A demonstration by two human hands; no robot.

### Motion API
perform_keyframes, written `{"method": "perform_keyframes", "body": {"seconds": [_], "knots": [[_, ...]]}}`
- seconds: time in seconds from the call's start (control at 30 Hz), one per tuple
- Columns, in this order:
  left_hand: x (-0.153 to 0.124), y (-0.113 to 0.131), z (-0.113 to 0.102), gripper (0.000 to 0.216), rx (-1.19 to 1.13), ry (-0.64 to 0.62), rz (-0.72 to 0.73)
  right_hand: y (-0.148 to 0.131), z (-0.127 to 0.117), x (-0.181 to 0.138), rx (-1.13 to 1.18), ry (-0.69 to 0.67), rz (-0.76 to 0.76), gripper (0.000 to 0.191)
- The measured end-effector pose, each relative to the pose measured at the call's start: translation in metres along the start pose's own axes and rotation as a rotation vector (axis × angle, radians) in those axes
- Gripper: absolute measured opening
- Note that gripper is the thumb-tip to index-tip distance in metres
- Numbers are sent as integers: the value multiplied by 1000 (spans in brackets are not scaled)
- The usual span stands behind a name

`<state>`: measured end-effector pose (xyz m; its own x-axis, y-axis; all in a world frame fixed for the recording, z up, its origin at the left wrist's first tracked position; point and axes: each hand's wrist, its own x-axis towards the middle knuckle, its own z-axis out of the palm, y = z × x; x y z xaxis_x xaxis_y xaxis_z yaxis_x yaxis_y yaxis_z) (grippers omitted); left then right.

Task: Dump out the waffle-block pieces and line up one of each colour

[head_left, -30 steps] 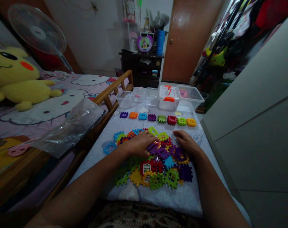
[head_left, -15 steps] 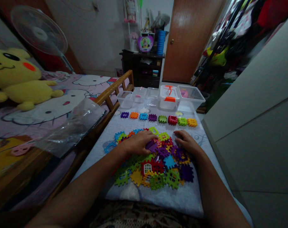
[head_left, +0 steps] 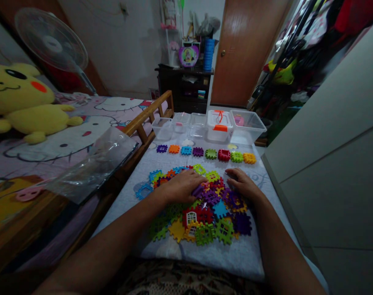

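A heap of interlocking plastic building blocks [head_left: 204, 234] in many colours lies on the cloth-covered table in front of me. My left hand [head_left: 186, 186] reaches over the middle of the heap, its thumb and fingers around a purple block [head_left: 198, 191], which they partly hide. At the heap's right edge rests my right hand [head_left: 242, 182], open, fingers apart and bent a little, with nothing in it. Near it lie purple blocks [head_left: 237, 200]. A red block with a white window [head_left: 191, 217] is in front of my left hand.
Beyond the heap runs a row of several single blocks, a red one [head_left: 224, 155] among them. Clear plastic boxes [head_left: 247, 127] and a lidded box with orange clips [head_left: 219, 128] stand at the far edge. A wooden bed rail [head_left: 149, 112] borders the left side, a white cabinet [head_left: 336, 164] the right.
My left hand has shifted slightly to the right over the heap, and the purple block at its fingers has moved with it. My right hand has stayed almost still.
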<state>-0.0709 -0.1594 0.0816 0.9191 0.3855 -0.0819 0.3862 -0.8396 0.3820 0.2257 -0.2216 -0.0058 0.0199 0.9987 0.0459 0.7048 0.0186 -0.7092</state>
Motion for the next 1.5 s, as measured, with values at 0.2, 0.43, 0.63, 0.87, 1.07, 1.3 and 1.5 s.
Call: {"method": "perform_keyframes", "body": {"seconds": [0.2,0.43,0.63,0.87,1.07,1.3,1.5], "knots": [[4,1,4,58,-12,16,6,-2,0,-1,2,-2,10,36],[-5,-30,-19,63,-130,251,-170,0,2,-1,16,8,-5,36],[-4,-50,-11,61,-49,268,-238,4,4,-1,29,25,0,35],[10,-42,-2,63,47,155,-259,2,2,0,16,18,-15,35],[16,-41,-6,69,141,43,-275,1,2,0,1,25,-16,36],[22,-42,-4,72,144,-10,-271,-3,0,0,-10,10,0,36],[22,-44,-13,74,122,32,-269,1,2,-1,6,11,-7,35]]}}
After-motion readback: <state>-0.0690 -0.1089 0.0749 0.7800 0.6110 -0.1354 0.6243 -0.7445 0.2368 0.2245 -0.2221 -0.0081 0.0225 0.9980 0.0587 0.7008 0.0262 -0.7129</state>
